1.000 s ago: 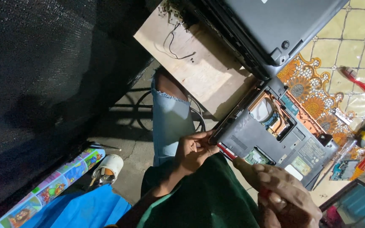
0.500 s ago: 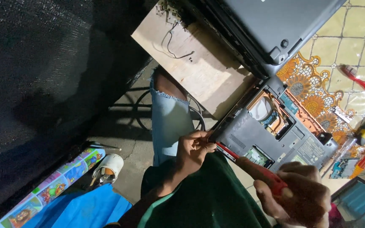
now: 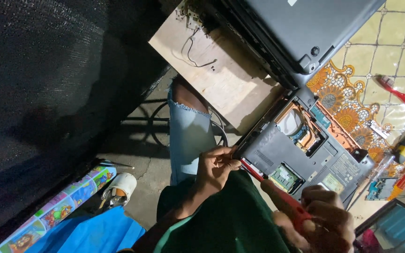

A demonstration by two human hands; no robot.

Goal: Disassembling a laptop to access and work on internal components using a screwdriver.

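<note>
light: bright at right, dim left | shadows: hard (under the stool) | blur: near hands [image 3: 326,220], tilted frame

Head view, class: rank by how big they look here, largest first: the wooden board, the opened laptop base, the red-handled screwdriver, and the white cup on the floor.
1. wooden board and opened laptop base: look alike, unranked, since the board is partly hidden.
2. red-handled screwdriver, close to the camera.
3. white cup, farther off on the floor.

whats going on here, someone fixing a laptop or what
A person has an opened laptop base lying underside up on a patterned table. The right hand grips a red-handled screwdriver angled toward the base's near edge, where the left hand pinches at the corner. Another closed laptop lies above it.
</note>
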